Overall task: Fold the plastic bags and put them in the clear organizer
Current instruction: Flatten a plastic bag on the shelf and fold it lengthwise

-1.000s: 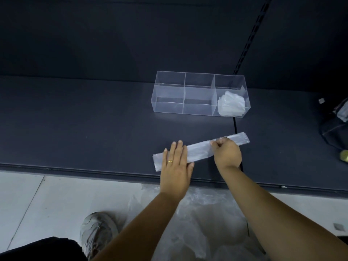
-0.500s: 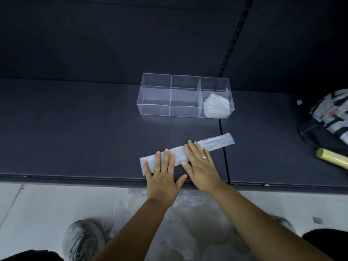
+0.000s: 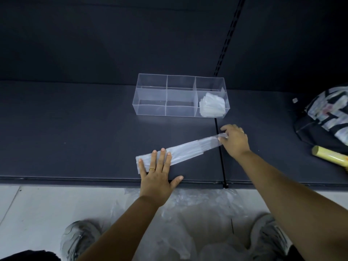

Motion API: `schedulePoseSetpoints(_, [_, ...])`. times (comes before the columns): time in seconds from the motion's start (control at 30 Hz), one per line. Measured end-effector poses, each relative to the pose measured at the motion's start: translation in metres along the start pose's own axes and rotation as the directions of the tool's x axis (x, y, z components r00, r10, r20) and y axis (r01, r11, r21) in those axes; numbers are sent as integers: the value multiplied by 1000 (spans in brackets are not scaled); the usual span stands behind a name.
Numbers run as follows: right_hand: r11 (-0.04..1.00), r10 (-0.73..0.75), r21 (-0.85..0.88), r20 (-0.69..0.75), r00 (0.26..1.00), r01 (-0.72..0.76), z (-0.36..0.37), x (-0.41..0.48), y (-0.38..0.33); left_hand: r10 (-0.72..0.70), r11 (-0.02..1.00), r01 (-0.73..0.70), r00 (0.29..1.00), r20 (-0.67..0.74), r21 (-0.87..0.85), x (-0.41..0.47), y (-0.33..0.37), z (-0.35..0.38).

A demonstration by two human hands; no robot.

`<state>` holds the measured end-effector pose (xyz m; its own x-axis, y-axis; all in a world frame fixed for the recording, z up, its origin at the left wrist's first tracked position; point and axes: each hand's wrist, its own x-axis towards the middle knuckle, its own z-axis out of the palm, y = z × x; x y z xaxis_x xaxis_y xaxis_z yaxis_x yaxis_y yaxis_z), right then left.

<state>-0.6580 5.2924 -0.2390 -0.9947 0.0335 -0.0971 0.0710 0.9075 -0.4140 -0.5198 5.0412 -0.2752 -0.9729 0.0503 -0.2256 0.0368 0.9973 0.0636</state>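
A plastic bag folded into a long narrow strip (image 3: 190,149) lies slanted on the dark shelf (image 3: 75,140). My left hand (image 3: 158,172) lies flat with fingers spread, pressing the strip's near left end. My right hand (image 3: 234,141) pinches the strip's far right end, which is lifted and curling. Behind them stands the clear organizer (image 3: 150,95) with three sections. Its right section holds several folded white bags (image 3: 212,106); the left and middle sections hold nothing.
A patterned dark bag (image 3: 323,117) and a yellow-green cylinder (image 3: 329,157) sit at the shelf's right edge. A heap of loose clear plastic bags (image 3: 188,219) lies on the pale floor between my shoes. A seam (image 3: 220,155) divides the shelf.
My right hand slid from the strip's middle to its far right end and took hold of it, lifting the tip. My left hand stayed pressing the left end.
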Motion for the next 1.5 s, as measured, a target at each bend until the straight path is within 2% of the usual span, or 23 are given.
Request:
schedulePoseSetpoints(0.07, [998, 55, 24, 54, 997, -56, -2, 3, -2, 27, 1000, -27, 1000, -3, 6, 1, -5, -2])
schedulePoseSetpoints(0.17, [998, 59, 9, 79, 995, -59, -4, 1, -2, 59, 998, -59, 998, -14, 27, 2, -11, -4])
schedulePoseSetpoints(0.2, [996, 69, 46, 85, 994, -74, -6, 0, 0, 69, 997, -68, 997, -20, 31, 3, -14, -5])
schedulePoseSetpoints(0.27, [962, 119, 231, 126, 985, -146, -12, -5, 1, 104, 994, -103, 994, -26, 43, 4, -19, -6])
schedulePoseSetpoints(0.3, [908, 160, 362, 162, 974, -209, -17, -10, 2, 132, 990, -131, 991, -23, 52, 6, -22, -7])
schedulePoseSetpoints(0.37, [738, 243, 580, 248, 938, -344, -24, -24, 3, 211, 975, -210, 977, -9, 69, 11, -33, -10])
schedulePoseSetpoints(0.43, [621, 298, 631, 358, 885, -465, -27, -43, 6, 290, 949, -291, 957, 31, 121, 16, -47, -16])
schedulePoseSetpoints(0.5, [582, 327, 577, 480, 814, -573, -30, -64, 10, 334, 931, -335, 942, 31, 146, 20, -55, -24])
schedulePoseSetpoints(0.6, [520, 318, 514, 624, 714, -682, -40, -89, 13, 370, 925, -375, 925, -88, -55, 13, -28, -32])
schedulePoseSetpoints(0.7, [452, 248, 550, 679, 691, -702, -52, -106, 9, 367, 850, -396, 918, -149, -347, -4, 40, -29])
schedulePoseSetpoints(0.8, [464, 132, 577, 705, 697, -672, -67, -116, -5, 251, 706, -328, 945, -211, -628, -21, 103, -34])
schedulePoseSetpoints(0.9, [512, 40, 606, 692, 721, -610, -81, -115, -19, 12, 493, -222, 968, -249, -841, -25, 126, -48])
schedulePoseSetpoints(0.93, [525, 38, 631, 654, 756, -572, -84, -112, -22, -52, 391, -177, 975, -214, -903, -25, 126, -53])
schedulePoseSetpoints(1.0, [581, 29, 684, 524, 851, -441, -86, -103, -23, -131, 149, -33, 990, -53, -988, -22, 118, -66])
schedulePoseSetpoints(1.03, [606, -17, 699, 489, 872, -380, -84, -99, -24, -127, 26, 60, 990, 56, -998, -19, 111, -72])
schedulePoseSetpoints(1.07, [616, -90, 708, 499, 862, -345, -80, -95, -27, -107, -68, 152, 981, 159, -986, -16, 103, -75])
schedulePoseSetpoints(1.13, [638, -234, 694, 587, 775, -333, -64, -92, -33, -48, -151, 294, 952, 304, -944, -7, 86, -78])
schedulePoseSetpoints(1.2, [711, -285, 636, 650, 704, -300, -45, -88, -40, 46, -278, 359, 931, 361, -891, 1, 73, -78])
schedulePoseSetpoints(1.27, [744, -280, 608, 660, 697, -278, -29, -83, -46, 87, -415, 378, 922, 377, -828, 10, 62, -75])
schedulePoseSetpoints(1.37, [764, -202, 571, 654, 729, -301, -13, -77, -49, 64, -513, 386, 908, 414, -767, 23, 47, -68])
schedulePoseSetpoints(1.5, [838, -56, 460, 607, 793, -293, 2, -77, -47, 5, -546, 391, 886, 464, -741, 37, 25, -53])
